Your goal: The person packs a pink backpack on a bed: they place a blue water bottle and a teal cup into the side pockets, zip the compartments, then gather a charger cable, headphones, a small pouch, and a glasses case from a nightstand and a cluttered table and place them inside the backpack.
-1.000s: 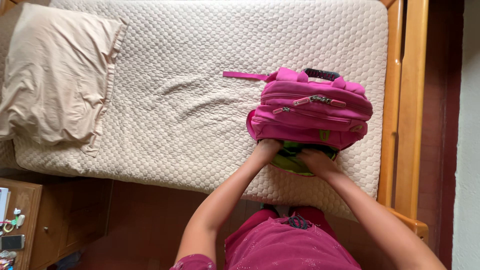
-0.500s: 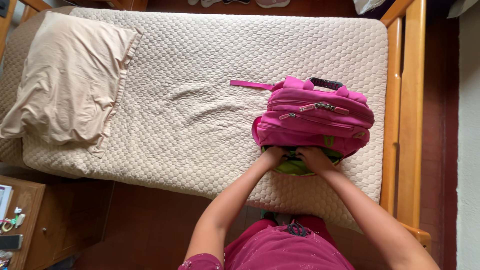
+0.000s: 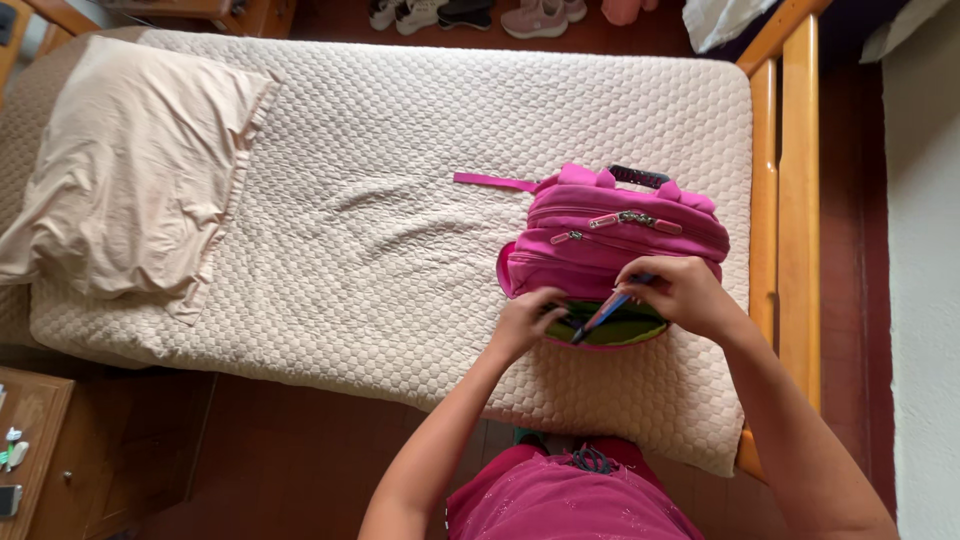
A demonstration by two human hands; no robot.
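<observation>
A pink backpack point(image 3: 620, 235) lies on the quilted cream mattress point(image 3: 400, 200), its front pocket open and showing a green lining point(image 3: 625, 330). My right hand point(image 3: 675, 295) grips a thin blue and red pen point(image 3: 600, 315), its tip slanting down into the open pocket. My left hand point(image 3: 525, 320) holds the pocket's left edge, fingers curled over the rim. A pink strap point(image 3: 490, 181) trails left from the top of the bag.
A beige pillow point(image 3: 130, 165) lies at the left end of the bed. A wooden bed frame point(image 3: 785, 180) runs along the right. Shoes point(image 3: 470, 14) sit on the floor beyond the bed. A wooden nightstand point(image 3: 30, 450) with small items stands at lower left.
My right hand has lifted from inside the pocket and now holds a pen above its opening. The left hand stays at the pocket edge. The view has shifted so more of the bed shows.
</observation>
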